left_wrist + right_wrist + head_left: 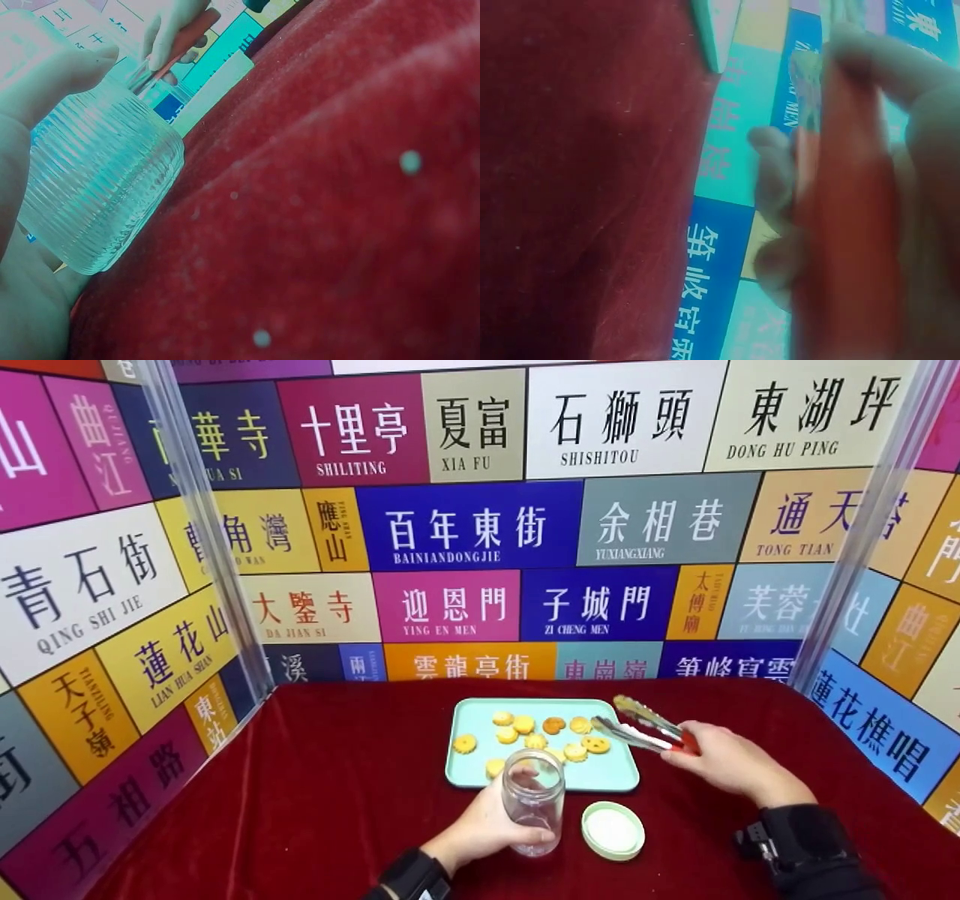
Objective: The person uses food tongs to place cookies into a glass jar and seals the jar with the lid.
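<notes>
Tongs gaping nr biscuits, slip risk

R grip [724,759] is holding tongs [637,736] by the red handles; L grip [480,826] is clasping glass jar [534,806]. Tong tips are hanging spread over tray's [465,711] R end; lopsided squeeze could prob. drop/crumble biscuits [596,744]. Tongs' long axis is running L & slightly away; jar's is staying approx. upright, mouth up.

Ribbed jar [534,801]: transparent, glossy, glass-like wall. Tongs [637,736]: shiny metal; handle grips [855,210] smooth red plastic or rubber. Serving tray [471,717] and jar lid [613,831]: smooth, plastic-looking. Cookies [575,752]: matt. Tablecloth [337,780]: velvety cloth, soft nap. Corner posts [210,510]: clear, glossy.
</notes>
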